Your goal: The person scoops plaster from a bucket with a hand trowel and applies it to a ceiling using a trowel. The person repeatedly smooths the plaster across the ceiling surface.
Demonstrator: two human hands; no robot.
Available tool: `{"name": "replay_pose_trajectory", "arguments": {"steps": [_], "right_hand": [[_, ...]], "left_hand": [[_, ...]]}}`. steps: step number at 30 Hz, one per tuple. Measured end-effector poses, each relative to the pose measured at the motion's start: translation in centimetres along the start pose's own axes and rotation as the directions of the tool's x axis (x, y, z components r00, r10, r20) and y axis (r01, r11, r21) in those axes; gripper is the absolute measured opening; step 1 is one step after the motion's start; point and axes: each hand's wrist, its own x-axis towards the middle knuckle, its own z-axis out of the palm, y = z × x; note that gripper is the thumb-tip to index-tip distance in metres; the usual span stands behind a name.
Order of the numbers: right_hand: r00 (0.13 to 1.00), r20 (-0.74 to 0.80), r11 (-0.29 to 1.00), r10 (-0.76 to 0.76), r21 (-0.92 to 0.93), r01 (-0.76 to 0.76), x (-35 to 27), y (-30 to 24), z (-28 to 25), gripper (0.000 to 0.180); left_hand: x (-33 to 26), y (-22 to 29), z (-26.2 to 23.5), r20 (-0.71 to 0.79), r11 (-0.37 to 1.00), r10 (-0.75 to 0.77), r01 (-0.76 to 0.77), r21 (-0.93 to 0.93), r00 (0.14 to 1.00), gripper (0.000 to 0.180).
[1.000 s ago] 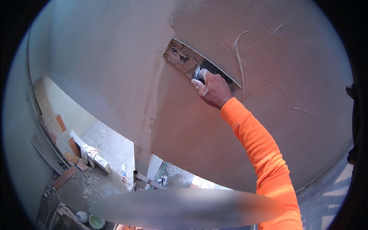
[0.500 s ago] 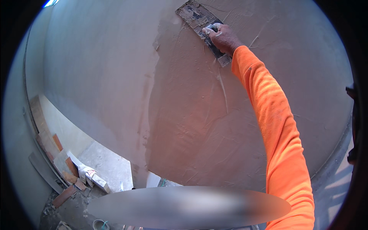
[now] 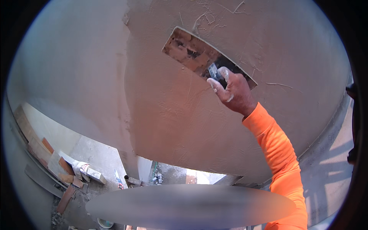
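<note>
My right hand [image 3: 238,93], smeared with pale plaster and in an orange sleeve, grips the handle of a long rectangular plastering trowel [image 3: 188,52]. The trowel's back is caked with brown plaster, and its blade lies slantwise against or very close to the wall. Around it spreads wet brown plaster [image 3: 165,99] with ridges and drag marks. A paler, smoother stretch of wall [image 3: 84,76] borders it on the left. My left hand is not in view.
Boards and broken wood pieces [image 3: 65,165] are piled at the lower left, with a white cloth [image 3: 80,168] over one. Below, a bucket [image 3: 105,222] stands on the dusty floor, and a pipe end [image 3: 132,180] shows. A blurred oval hides part of the lower middle.
My right hand and the trowel have come down the wall, and the blade has turned flatter across. The view has shifted, showing more floor below the wall's lower edge.
</note>
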Motion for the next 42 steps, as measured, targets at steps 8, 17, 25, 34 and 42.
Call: {"name": "replay_pose_trajectory", "arguments": {"steps": [8,17,25,34,42], "right_hand": [[0.978,0.208,0.994,0.036,-0.111,-0.013,-12.0,1.1,10.8,0.034],[0.955,0.197,0.956,0.221,0.153,-0.252,-25.6,-2.6,12.8,0.023],[0.694,0.68,0.913,0.236,0.089,-0.398,-44.3,-9.6,17.4,0.033],[0.744,0.656,0.968,0.126,0.081,-0.236,-47.7,-9.5,12.5,0.017],[0.644,0.455,0.781,0.615,-0.242,-0.575,-64.2,7.8,0.2,0.027]], "left_hand": [[3.2,2.9,-1.9,-0.135,0.898,0.036,-0.091,-0.431,0.99,0.012],[-6.9,21.4,-2.6,-0.488,0.513,0.623,-0.79,-0.335,0.612,0.013],[-18.9,36.7,6.4,0.647,0.652,0.469,0.257,-0.713,0.601,0.033],[-16.9,35.2,17.0,0.548,0.519,0.383,0.317,-0.794,0.744,0.016],[-10.3,32.8,22.8,0.536,0.804,0.369,0.028,-0.593,0.759,0.035]]}}
